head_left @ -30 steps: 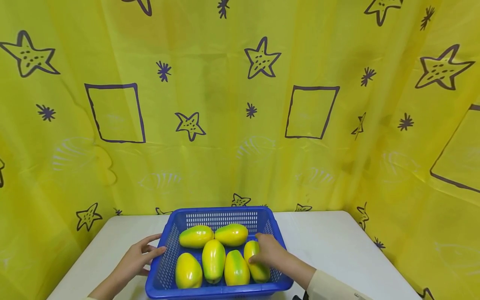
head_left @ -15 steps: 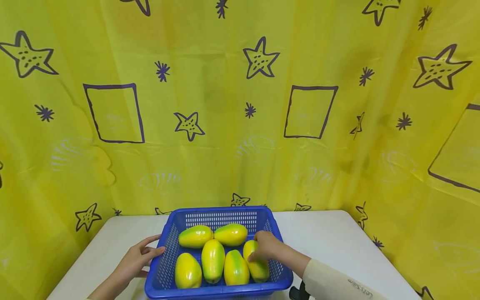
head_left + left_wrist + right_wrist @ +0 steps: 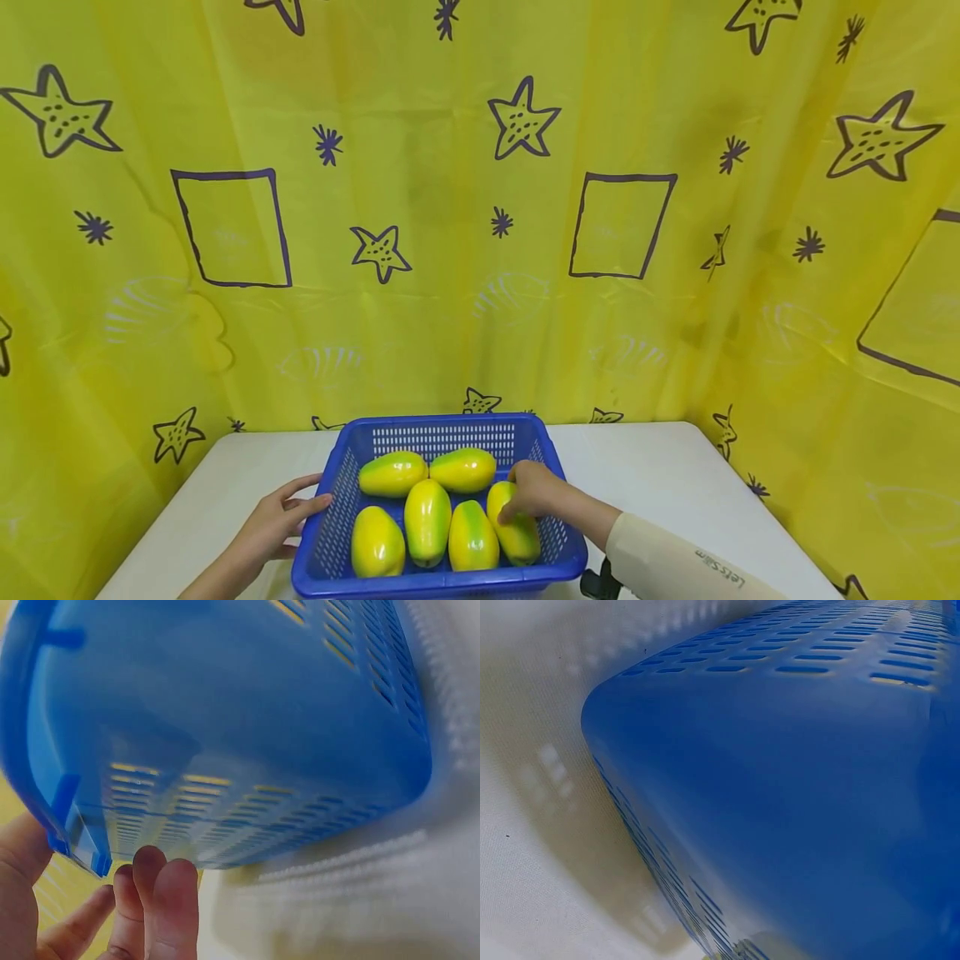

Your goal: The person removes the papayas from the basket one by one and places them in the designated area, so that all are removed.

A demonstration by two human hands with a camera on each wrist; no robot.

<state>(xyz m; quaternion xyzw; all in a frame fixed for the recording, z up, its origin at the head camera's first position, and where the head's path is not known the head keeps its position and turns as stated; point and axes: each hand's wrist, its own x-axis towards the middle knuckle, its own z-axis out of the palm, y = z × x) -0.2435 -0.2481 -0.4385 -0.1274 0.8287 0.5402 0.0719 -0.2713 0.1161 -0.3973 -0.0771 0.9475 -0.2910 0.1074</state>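
Observation:
A blue plastic basket point(image 3: 551, 467) with slotted walls holds several glossy yellow-green papayas, two lying across the back point(image 3: 463, 470) and the others in front point(image 3: 427, 525). At its left side, my left hand point(image 3: 270, 521) grips the rim, thumb on top; the left wrist view shows the fingers point(image 3: 176, 907) beside the outer wall. Inside the basket, my right hand point(image 3: 531, 492) holds the rightmost papaya point(image 3: 517, 537) from above, its fingertips partly hidden behind the fruit. The right wrist view has only the basket's outer corner point(image 3: 765, 787), without the hand.
Under the basket is a white table point(image 3: 637, 483). A yellow curtain point(image 3: 450, 333) with star drawings hangs behind it and along both sides. Close to the right sleeve point(image 3: 667, 554), a small black object point(image 3: 600, 581) shows at the basket's front right corner.
The right wrist and sleeve have shifted slightly, and more of the black object shows beside them. Both hands stay where they were on the basket and papaya.

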